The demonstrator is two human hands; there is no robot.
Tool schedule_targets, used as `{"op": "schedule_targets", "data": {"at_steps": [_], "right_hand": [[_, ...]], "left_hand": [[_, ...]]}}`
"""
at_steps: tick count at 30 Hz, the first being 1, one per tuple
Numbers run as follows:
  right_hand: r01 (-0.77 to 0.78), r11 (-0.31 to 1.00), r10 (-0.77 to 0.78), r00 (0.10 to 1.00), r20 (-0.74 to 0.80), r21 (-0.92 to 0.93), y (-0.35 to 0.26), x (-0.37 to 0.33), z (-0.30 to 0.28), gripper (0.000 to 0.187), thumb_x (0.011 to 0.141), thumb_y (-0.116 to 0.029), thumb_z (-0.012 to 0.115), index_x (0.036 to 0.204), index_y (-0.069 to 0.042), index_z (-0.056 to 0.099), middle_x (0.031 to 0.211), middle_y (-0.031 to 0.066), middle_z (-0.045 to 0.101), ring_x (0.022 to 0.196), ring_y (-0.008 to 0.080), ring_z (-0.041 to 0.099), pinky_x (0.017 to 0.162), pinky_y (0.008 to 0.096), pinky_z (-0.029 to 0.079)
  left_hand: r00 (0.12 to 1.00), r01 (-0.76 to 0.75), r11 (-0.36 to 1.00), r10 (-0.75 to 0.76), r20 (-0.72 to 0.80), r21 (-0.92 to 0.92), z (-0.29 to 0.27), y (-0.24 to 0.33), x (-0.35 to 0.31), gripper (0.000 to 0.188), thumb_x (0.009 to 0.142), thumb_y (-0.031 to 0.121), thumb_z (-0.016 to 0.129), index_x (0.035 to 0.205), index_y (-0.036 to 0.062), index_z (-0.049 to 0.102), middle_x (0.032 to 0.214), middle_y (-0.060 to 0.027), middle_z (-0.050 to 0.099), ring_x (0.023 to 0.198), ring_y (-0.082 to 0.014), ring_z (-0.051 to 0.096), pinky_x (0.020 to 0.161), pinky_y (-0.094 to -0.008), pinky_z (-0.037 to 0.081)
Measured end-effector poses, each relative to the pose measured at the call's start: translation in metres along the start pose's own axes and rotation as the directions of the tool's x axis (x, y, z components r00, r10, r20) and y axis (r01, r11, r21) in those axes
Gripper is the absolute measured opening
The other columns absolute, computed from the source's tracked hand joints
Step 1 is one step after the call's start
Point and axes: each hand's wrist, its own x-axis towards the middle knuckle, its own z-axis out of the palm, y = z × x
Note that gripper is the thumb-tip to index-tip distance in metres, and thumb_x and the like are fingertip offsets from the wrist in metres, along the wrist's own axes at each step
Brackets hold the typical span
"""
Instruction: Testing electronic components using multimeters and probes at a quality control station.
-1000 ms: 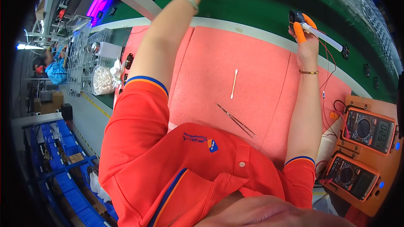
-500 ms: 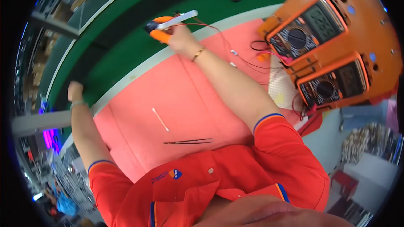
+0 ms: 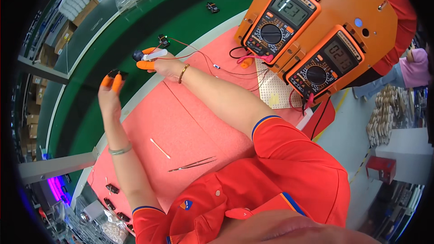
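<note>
My left hand (image 3: 110, 99), with orange finger cots on its fingertips, pinches a small black part (image 3: 119, 74) above the green belt (image 3: 86, 108). To its right, my right hand (image 3: 165, 68), also in orange finger cots, is closed on a white rod-like tool (image 3: 155, 55). A dark rounded piece (image 3: 138, 55) shows at the tool's left end; I cannot make out whether the two are joined. Just beyond my right hand sits a small black device (image 3: 163, 40) with a green light. Red and dark wires run from near that hand towards the multimeters.
An orange stand on the right carries an upper multimeter (image 3: 271, 34) and a lower multimeter (image 3: 315, 75). Tweezers (image 3: 193, 164) and a cotton swab (image 3: 160, 148) lie on the pink mat (image 3: 194, 131). More black parts (image 3: 109, 203) line its left edge; others (image 3: 212, 7) ride the belt.
My left hand has come up and right from the belt and now pinches a black part. My right hand keeps the white tool. The whole view has shifted, bringing more of the right side in.
</note>
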Motion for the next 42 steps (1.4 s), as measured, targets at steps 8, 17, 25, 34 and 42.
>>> {"op": "schedule_targets", "data": {"at_steps": [8,17,25,34,42], "right_hand": [[-0.059,0.995,0.059,0.998,-0.001,0.082,0.002,0.005,-0.006,0.019,0.077,-0.015,0.057,0.093,-0.011,0.048,0.085,-0.0007,0.052,0.078,0.0067,0.05,0.062,0.021,0.039],[-0.062,0.982,0.049,0.996,0.08,0.179,0.004,0.002,-0.006,0.016,0.077,-0.015,0.058,0.09,-0.009,0.051,0.084,-0.0004,0.053,0.081,0.0075,0.051,0.067,0.0239,0.043],[0.12,0.965,-0.109,0.992,0.06,-0.234,0.005,0.0,0.004,0.016,0.081,-0.014,0.052,0.092,-0.003,0.053,0.083,0.0048,0.055,0.074,0.0101,0.054,0.065,0.0265,0.047],[0.165,0.956,-0.167,0.986,0.01,-0.244,-0.002,0.004,0.004,0.025,0.084,-0.017,0.046,0.101,0.001,0.051,0.092,0.0077,0.056,0.082,0.0145,0.055,0.069,0.0263,0.048],[0.114,0.967,-0.101,0.992,0.07,-0.226,0.008,-0.002,0.017,0.027,0.082,-0.016,0.05,0.103,0.001,0.049,0.095,0.0061,0.055,0.084,0.0139,0.054,0.071,0.0261,0.047]], "left_hand": [[1.0,-0.015,0.997,0.016,0.023,-0.076,0.032,-0.008,-0.013,0.028,0.075,0.001,0.055,0.102,-0.0014,0.046,0.093,-0.0084,0.054,0.084,-0.0145,0.054,0.077,-0.0235,0.043],[0.994,-0.028,0.982,0.047,0.099,-0.188,0.027,-0.013,-0.013,0.024,0.079,0.001,0.051,0.102,-0.0014,0.046,0.097,-0.0092,0.052,0.086,-0.0141,0.054,0.079,-0.0231,0.043],[0.987,0.041,0.99,-0.019,0.162,-0.135,0.032,-0.01,-0.017,0.026,0.079,0.002,0.05,0.104,-0.0042,0.047,0.099,-0.009,0.051,0.09,-0.0153,0.051,0.082,-0.0243,0.041],[0.998,0.048,0.964,-0.037,0.044,-0.263,0.024,-0.013,-0.013,0.038,0.076,0.01,0.058,0.107,-0.0072,0.046,0.097,-0.009,0.053,0.083,-0.0126,0.051,0.075,-0.0202,0.041],[0.999,0.03,0.982,-0.036,-0.029,-0.187,0.029,-0.016,-0.014,0.035,0.075,0.012,0.06,0.104,-0.0042,0.051,0.092,-0.0074,0.055,0.082,-0.0109,0.051,0.074,-0.0197,0.041]]}}
